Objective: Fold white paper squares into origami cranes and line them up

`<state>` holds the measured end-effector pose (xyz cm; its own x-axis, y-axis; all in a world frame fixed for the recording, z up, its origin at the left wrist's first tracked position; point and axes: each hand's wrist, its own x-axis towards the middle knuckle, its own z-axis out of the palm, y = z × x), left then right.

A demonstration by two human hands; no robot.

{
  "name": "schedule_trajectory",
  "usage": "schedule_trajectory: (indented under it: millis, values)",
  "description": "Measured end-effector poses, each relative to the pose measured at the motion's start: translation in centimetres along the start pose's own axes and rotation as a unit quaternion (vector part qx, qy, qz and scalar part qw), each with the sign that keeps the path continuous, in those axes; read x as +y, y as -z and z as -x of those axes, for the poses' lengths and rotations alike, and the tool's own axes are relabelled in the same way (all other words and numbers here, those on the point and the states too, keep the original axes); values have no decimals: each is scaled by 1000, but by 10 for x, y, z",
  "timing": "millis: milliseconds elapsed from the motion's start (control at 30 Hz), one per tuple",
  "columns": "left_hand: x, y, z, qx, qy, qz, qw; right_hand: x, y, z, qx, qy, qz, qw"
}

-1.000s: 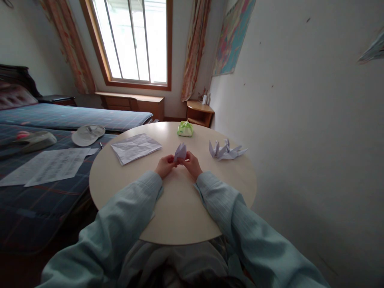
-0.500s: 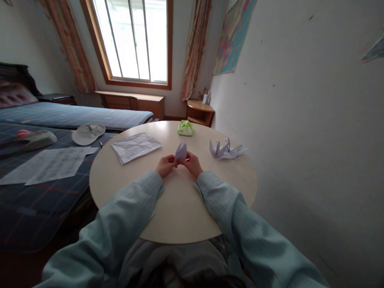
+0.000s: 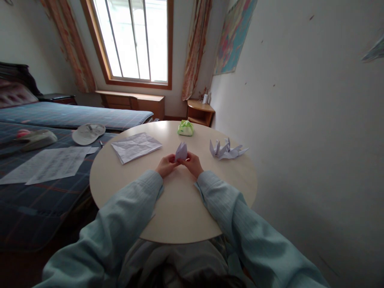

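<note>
A small piece of folded white paper (image 3: 181, 151) stands upright between my hands over the middle of the round table, its pointed tip upward. My left hand (image 3: 167, 165) pinches its lower left side. On the lower right, the fingers of my right hand (image 3: 192, 163) are closed on the same paper. The fingertips of both hands nearly meet at its base, and the folds there are partly hidden. Several folded paper cranes (image 3: 228, 150) sit to the right of my hands. To the left lie creased white paper sheets (image 3: 136, 146).
A green tissue pack (image 3: 185, 128) stands near the far edge of the round table (image 3: 180, 216). Beside the table on the left is a bed (image 3: 60, 200) with printed sheets (image 3: 57, 164) and a cap (image 3: 89, 133) on it. A wall (image 3: 315, 140) rises on the right.
</note>
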<state>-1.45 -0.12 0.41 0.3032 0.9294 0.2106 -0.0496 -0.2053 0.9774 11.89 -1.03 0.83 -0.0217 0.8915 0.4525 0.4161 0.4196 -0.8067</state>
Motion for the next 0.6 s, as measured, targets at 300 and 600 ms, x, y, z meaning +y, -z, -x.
schedule_trajectory:
  millis: [300,600]
  values:
    - [-8,1,-2,3,-23,-36,999,-2,0,0,6,-6,-8,1000]
    - [3,4,0,11,-1,-45,999,-3,1,0,11,-6,22,1000]
